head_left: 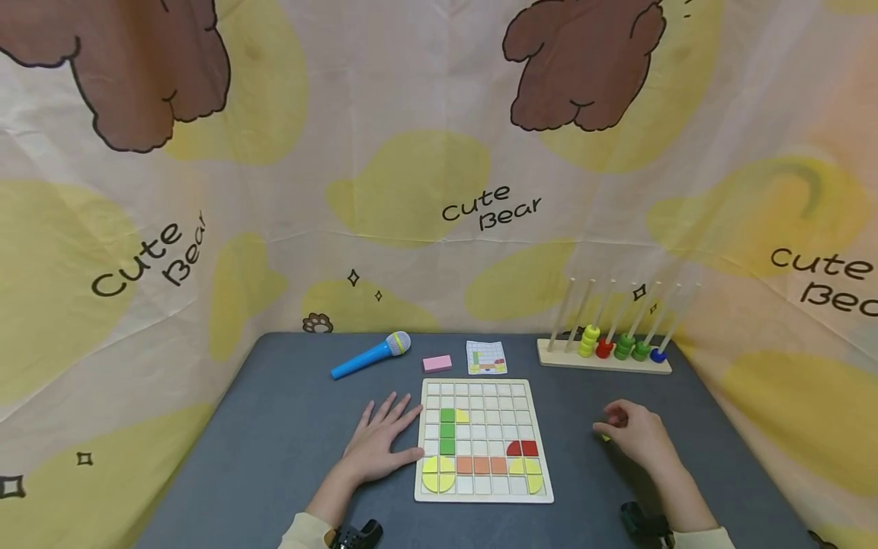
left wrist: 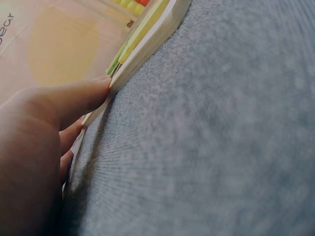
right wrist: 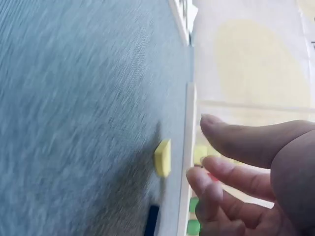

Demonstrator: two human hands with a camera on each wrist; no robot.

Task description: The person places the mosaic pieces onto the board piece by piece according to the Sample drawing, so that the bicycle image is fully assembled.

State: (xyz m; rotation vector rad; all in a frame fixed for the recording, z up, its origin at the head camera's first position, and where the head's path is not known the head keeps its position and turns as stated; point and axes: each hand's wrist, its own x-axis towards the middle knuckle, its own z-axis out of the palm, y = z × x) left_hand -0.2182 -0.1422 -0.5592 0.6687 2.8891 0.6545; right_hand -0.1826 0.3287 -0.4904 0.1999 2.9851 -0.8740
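Note:
A square mosaic board [head_left: 473, 493] lies on the table, with green, yellow, red and orange tiles in its white grid. My left hand [head_left: 381, 444] rests spread on the tabletop at the board's left side. In the left wrist view, its thumb [left wrist: 88, 96] touches the board's edge [left wrist: 147, 49]. To the right of the board, my right hand [head_left: 641, 436] hovers with bent fingers over a small yellow tile [right wrist: 162, 158]. That tile lies on the table, apart from the fingertips. Thumb and fingers stand apart with nothing between them.
Behind the board are a blue toy microphone [head_left: 370, 359], a pink block [head_left: 437, 364] and a pattern card [head_left: 486, 357]. A peg stand [head_left: 604, 364] with coloured beads stands at the back right. A dark blue piece [right wrist: 152, 221] lies near the yellow tile. Printed cloth [head_left: 411, 191] surrounds the table.

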